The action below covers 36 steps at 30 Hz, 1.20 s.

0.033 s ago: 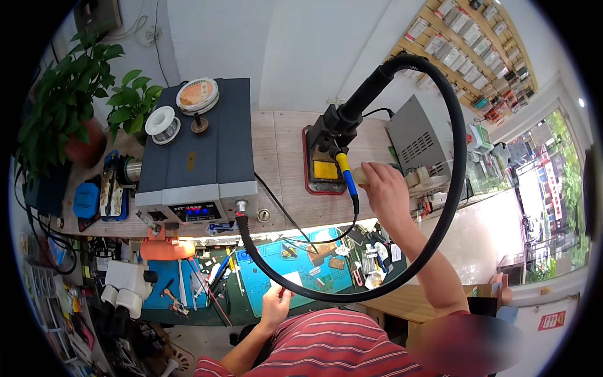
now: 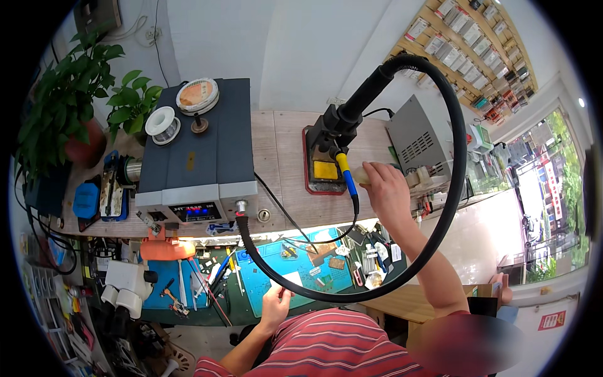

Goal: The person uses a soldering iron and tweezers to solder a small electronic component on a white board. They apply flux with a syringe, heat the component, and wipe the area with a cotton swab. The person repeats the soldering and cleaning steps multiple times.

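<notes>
**Hands at a solder bench**

Seen from above: right hand [image 2: 386, 188] up on the wooden shelf [image 2: 282, 163], fingers curled around a small pale object [image 2: 362, 174], kind hard to make out, just beside the solder iron [image 2: 347, 176] with its yellow-and-blue grip, parked in a red-edged stand [image 2: 314, 164]. Left hand [image 2: 275, 301] low over the blue mat [image 2: 295, 267], fingertips pinching a small white piece [image 2: 290, 279], too small to identify.

Packages and signs: rows of small flat packets on a wooden wall rack [image 2: 477, 56], upper right, pale with dark marks. Red-and-white sign [image 2: 551, 320] at lower right, rectangular, cut by the rim. Red vertical sign [image 2: 553, 182] outside the window.

Hidden or unclear: black hose [image 2: 455, 157] looping from the grey station [image 2: 198, 157] across the mat, covering parts beneath. Small tools and chips on the mat blurred together. White microscope [image 2: 125, 289] partly cut off at left.

Surroundings: solder spool [image 2: 163, 124] and round tin [image 2: 197, 95] on top of the station; grey box [image 2: 418, 141] at right; potted plants [image 2: 75, 94] at left; white wall behind; bright glass front to the right.
</notes>
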Each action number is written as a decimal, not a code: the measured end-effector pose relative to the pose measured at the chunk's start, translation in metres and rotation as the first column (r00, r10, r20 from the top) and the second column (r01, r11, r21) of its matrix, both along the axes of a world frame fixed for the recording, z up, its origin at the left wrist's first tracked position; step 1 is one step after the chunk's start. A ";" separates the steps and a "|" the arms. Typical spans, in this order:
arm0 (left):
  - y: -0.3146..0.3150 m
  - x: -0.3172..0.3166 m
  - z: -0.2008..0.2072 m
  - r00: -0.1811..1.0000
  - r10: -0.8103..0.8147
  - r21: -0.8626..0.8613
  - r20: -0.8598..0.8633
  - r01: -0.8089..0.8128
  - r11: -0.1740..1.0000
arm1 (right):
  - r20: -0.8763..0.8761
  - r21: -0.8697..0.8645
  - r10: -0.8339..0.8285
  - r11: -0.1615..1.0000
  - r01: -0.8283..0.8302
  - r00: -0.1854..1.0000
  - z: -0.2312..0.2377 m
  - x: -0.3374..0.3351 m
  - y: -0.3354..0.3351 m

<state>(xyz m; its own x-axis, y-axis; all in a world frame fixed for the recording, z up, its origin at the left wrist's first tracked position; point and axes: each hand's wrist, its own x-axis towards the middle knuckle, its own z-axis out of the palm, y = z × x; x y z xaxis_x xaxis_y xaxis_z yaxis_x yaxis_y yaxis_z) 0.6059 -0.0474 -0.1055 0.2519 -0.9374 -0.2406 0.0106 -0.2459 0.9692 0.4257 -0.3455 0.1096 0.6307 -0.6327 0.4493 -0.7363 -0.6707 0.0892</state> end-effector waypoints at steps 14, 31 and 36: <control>0.005 -0.004 -0.011 0.999 -0.031 0.040 0.025 0.030 0.999 | 0.030 0.051 -0.078 0.996 0.076 0.996 -0.004 -0.001 0.006; 0.011 -0.010 -0.009 0.999 -0.045 0.018 -0.019 0.046 0.999 | 0.658 0.524 -0.395 0.851 -0.015 0.641 -0.045 -0.013 -0.002; 0.021 -0.013 -0.015 0.999 -0.046 0.026 0.003 0.046 0.999 | 0.563 0.534 -0.429 0.841 0.084 0.706 -0.047 -0.011 -0.001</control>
